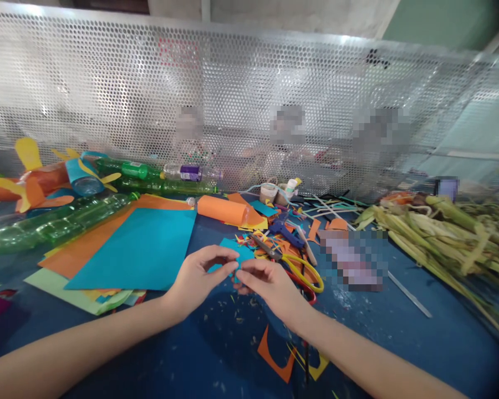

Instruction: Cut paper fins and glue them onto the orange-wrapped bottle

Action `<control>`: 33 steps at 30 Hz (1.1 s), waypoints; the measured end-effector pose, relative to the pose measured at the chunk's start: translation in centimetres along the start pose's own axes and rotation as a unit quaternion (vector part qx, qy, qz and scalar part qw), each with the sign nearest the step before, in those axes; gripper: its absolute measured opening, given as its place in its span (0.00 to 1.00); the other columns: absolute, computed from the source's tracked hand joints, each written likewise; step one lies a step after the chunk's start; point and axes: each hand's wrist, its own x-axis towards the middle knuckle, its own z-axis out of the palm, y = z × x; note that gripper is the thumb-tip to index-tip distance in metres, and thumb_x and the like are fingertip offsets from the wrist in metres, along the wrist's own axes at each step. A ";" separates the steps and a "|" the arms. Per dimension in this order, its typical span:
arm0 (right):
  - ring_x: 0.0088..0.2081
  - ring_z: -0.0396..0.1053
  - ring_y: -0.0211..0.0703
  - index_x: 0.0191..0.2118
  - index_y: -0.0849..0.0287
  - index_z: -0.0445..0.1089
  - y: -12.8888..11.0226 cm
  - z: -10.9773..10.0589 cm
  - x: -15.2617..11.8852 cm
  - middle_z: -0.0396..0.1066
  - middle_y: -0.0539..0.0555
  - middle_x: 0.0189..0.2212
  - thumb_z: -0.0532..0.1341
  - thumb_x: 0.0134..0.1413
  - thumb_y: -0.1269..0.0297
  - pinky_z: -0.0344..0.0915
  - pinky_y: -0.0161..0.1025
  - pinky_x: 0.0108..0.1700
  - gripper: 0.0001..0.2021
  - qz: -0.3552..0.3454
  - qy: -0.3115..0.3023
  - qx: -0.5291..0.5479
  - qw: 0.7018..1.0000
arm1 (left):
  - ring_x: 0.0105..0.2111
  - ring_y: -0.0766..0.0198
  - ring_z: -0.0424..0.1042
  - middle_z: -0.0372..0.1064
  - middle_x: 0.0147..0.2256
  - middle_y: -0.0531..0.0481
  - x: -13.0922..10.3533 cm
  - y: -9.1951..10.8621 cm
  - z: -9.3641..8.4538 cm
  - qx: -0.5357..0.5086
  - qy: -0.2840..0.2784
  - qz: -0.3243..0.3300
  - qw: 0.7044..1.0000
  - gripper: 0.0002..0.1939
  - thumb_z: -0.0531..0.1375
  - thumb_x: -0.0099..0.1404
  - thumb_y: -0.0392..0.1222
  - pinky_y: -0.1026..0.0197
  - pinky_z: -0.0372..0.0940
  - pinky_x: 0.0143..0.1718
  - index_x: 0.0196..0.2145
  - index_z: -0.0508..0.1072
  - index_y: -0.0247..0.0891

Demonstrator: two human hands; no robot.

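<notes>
Between both hands, above the blue table, is a small piece of blue paper (243, 255). My left hand (202, 270) pinches its left side between thumb and forefinger. Close beside it, my right hand (270, 285) grips the right side, fingers curled and partly hiding the paper. Just past my right hand lie scissors (293, 260) with yellow handles, on a heap of coloured paper scraps. A red handle (310, 293) shows beneath them. To the left of my hands a large blue sheet (145, 249) tops a stack of coloured paper.
Green plastic bottles (62, 224) and bottle models with paper propellers (29, 155) lie left. An orange-wrapped bottle (222, 210) and a blue glue gun (286, 233) lie ahead. Corn husks (432, 238) cover the right side. A perforated metal screen (241, 100) stands behind, people beyond it.
</notes>
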 end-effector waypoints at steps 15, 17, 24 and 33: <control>0.29 0.68 0.37 0.32 0.59 0.71 -0.2 -1.1 0.8 0.69 0.48 0.25 0.64 0.44 0.58 0.66 0.36 0.34 0.11 -0.005 0.018 -0.025 1.000 | 0.45 0.62 0.65 0.63 0.45 0.49 0.9 -0.1 -1.0 0.115 -0.131 0.128 0.976 0.27 0.63 0.54 0.40 0.57 0.62 0.48 0.51 0.60 0.44; 0.28 0.68 0.36 0.31 0.59 0.71 -0.2 -1.1 0.8 0.68 0.48 0.24 0.64 0.44 0.58 0.66 0.35 0.34 0.11 -0.006 0.010 -0.037 0.999 | 0.45 0.62 0.64 0.64 0.45 0.49 1.0 -0.2 -1.0 0.154 -0.130 0.147 0.968 0.23 0.62 0.55 0.39 0.57 0.61 0.48 0.48 0.62 0.44; 0.27 0.67 0.36 0.30 0.60 0.71 -0.3 -0.9 0.7 0.68 0.48 0.24 0.65 0.42 0.56 0.67 0.36 0.34 0.12 -0.002 0.013 -0.050 0.999 | 0.43 0.62 0.65 0.64 0.42 0.49 0.9 -0.2 -0.9 0.176 -0.109 0.153 0.966 0.21 0.62 0.55 0.38 0.57 0.63 0.46 0.47 0.63 0.42; 0.27 0.67 0.36 0.29 0.60 0.71 -0.3 -0.8 0.6 0.68 0.48 0.24 0.65 0.41 0.56 0.66 0.37 0.35 0.12 0.014 0.011 -0.032 0.999 | 0.44 0.62 0.65 0.65 0.42 0.47 1.1 -0.4 -1.2 0.209 -0.087 0.199 0.954 0.17 0.62 0.56 0.41 0.57 0.62 0.46 0.44 0.68 0.40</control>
